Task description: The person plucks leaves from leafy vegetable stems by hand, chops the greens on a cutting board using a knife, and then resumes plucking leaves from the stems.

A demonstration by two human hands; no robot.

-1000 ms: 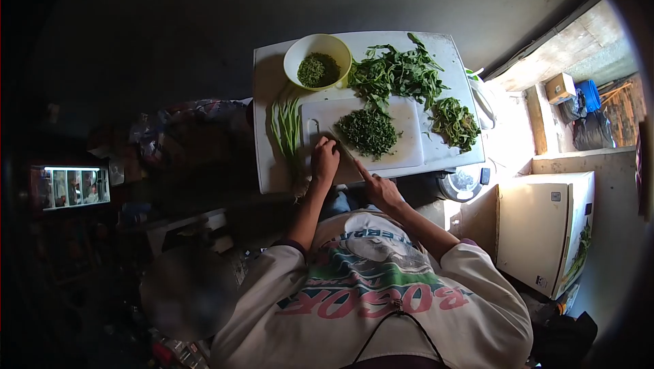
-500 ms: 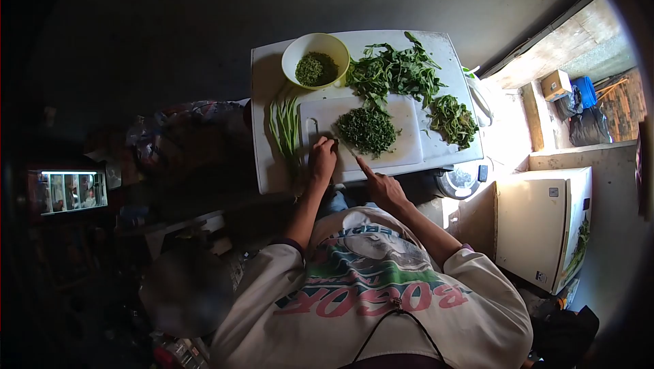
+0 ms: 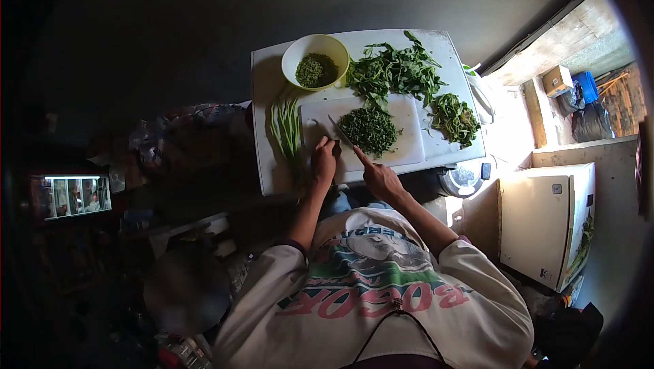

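Note:
My right hand (image 3: 381,179) grips a knife (image 3: 340,130), its blade slanting up and left beside a heap of chopped greens (image 3: 370,131). That heap lies on a white cutting board (image 3: 411,139). Closed at the board's lower left, my left hand (image 3: 323,158) has its fingertips pressed together near dark green bits; what it pinches is too small to make out. Left of the board lie long green stalks (image 3: 287,128). Above it stands a yellow-green bowl (image 3: 289,66) with chopped greens inside.
Leafy stems (image 3: 398,69) spread behind the board on the white table (image 3: 267,177). A smaller pile of greens (image 3: 454,121) sits near the right edge. A round-lidded appliance (image 3: 462,179) is below the table's right corner, and a white fridge (image 3: 535,222) stands further right.
The knife blade has swung up and away from my left fingertips, and more of it shows. My left hand stays at nearly the same place on the board.

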